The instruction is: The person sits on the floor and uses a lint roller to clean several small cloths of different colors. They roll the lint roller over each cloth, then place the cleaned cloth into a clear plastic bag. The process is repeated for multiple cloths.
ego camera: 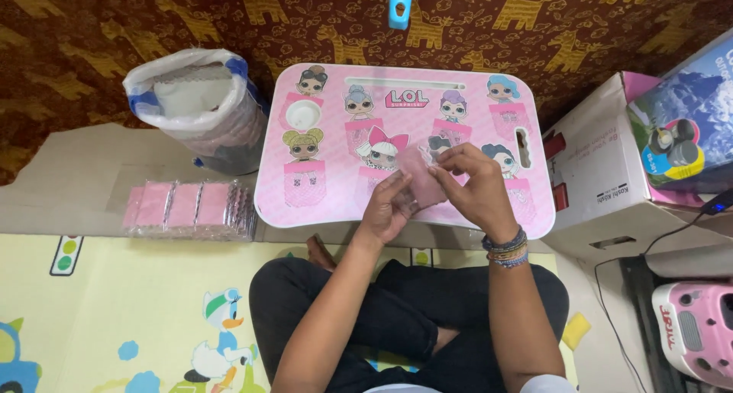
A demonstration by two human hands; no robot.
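Pink lap table (321,202) | both hands' grip (389,210) (477,190) grasping pink pad (421,181), half hidden

Seen from above, a person sits cross-legged at a small pink lap table (305,202) printed with cartoon dolls. Both hands meet over its middle — the left hand (388,210) and the right hand (477,190), which wears beaded bracelets (507,249), pinch a small pink rectangular piece (421,181) between their fingers. Left of the table lie clear packets of pink pieces (191,207), with an open plastic bag (200,103) behind them. Cardboard boxes (603,175) stand to the right.
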